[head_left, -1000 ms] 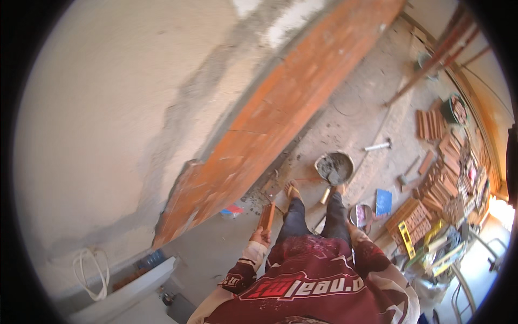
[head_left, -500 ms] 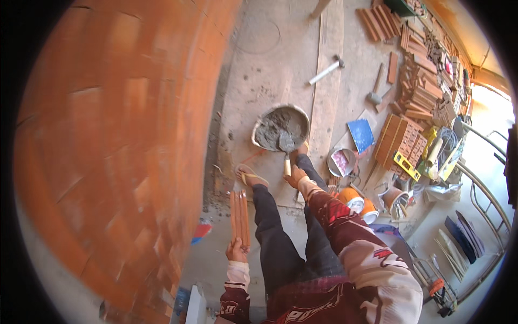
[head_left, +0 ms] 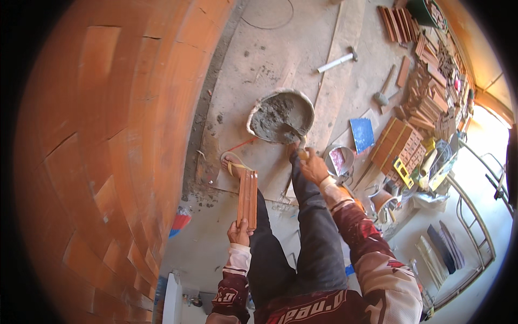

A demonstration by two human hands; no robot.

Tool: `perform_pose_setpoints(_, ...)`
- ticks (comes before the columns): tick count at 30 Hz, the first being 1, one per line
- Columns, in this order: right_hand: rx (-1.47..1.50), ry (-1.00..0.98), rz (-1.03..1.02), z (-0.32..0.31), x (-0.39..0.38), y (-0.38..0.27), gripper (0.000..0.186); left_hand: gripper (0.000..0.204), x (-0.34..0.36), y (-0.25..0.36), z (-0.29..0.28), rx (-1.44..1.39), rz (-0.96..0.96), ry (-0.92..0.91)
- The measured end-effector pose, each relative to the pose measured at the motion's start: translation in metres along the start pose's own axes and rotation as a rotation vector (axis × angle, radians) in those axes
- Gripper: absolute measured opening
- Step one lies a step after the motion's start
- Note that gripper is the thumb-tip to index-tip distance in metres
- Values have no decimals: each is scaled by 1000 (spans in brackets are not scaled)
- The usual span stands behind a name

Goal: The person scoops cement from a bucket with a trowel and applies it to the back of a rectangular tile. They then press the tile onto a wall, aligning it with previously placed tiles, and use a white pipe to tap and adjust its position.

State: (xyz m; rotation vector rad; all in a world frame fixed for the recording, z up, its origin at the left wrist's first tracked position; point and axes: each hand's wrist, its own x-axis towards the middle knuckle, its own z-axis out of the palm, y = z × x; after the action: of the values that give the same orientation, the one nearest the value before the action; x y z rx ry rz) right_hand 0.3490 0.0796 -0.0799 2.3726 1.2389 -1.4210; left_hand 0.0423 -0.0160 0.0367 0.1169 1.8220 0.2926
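My left hand (head_left: 240,233) is closed round the lower end of a ribbed terracotta brick tile (head_left: 247,200), held upright in front of my left leg. In my right hand (head_left: 314,167) is the light-coloured handle of a trowel (head_left: 302,142). Its blade dips into wet grey mortar (head_left: 276,114) at the near right side of a round tub (head_left: 251,114), so most of the blade is hidden. The tub stands on the floor just beyond my feet.
A wall of terracotta tiles (head_left: 113,135) rises on the left. A white-handled hammer (head_left: 335,62), a mallet (head_left: 382,98) and a blue board (head_left: 361,135) lie right of the tub. Stacked bricks (head_left: 396,141), a yellow spirit level (head_left: 402,173) and a bucket (head_left: 340,160) stand further right.
The tile in my left hand has moved up and right, now in front of my leg. My right hand has shifted right and up, and the trowel blade has sunk deeper into the mortar.
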Motion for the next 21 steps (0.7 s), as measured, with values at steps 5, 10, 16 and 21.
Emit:
perform_pose_setpoints(5, -399, 50, -221, -53, 23, 7, 27, 27, 11, 1, -1, 67, 63, -107)
perform_pose_setpoints(10, -435, 10, -245, -51, 36, -10, 24, 27, 11, -13, -7, 166, 77, -68)
perform_pose_setpoints(16, -390, -37, -522, -8, 79, 3, 20, 28, 20, -9, -12, 308, 125, -46)
perform_pose_setpoints(21, -229, -266, -667, -28, 85, -14, 21, 30, 17, -7, -10, 132, 115, -18)
